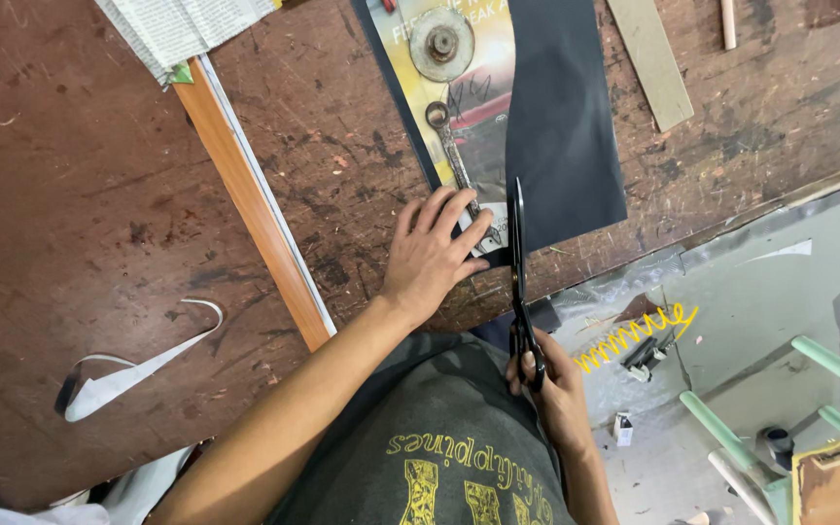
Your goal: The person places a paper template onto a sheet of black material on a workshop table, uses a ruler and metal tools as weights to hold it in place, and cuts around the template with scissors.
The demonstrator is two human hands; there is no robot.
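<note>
My left hand point(432, 255) lies flat with fingers spread on a printed sheet point(464, 58) at the near edge of the wooden workbench point(89, 224). My right hand point(551, 381) grips the handles of black scissors point(517, 255), whose blades point away from me along the edge of a dark sheet point(564, 126). A metal wrench point(451, 146) and a round metal disc point(441, 43) rest on the printed sheet, just beyond my left fingers.
A long wooden strip point(250, 204) runs diagonally across the bench left of my arm. A curled white strip point(128, 374) lies near left. Folded newspaper point(182, 29) sits at the top left, a flat wooden slat point(651, 60) top right. On the floor: a yellow coil point(634, 335), green stool legs point(809, 389).
</note>
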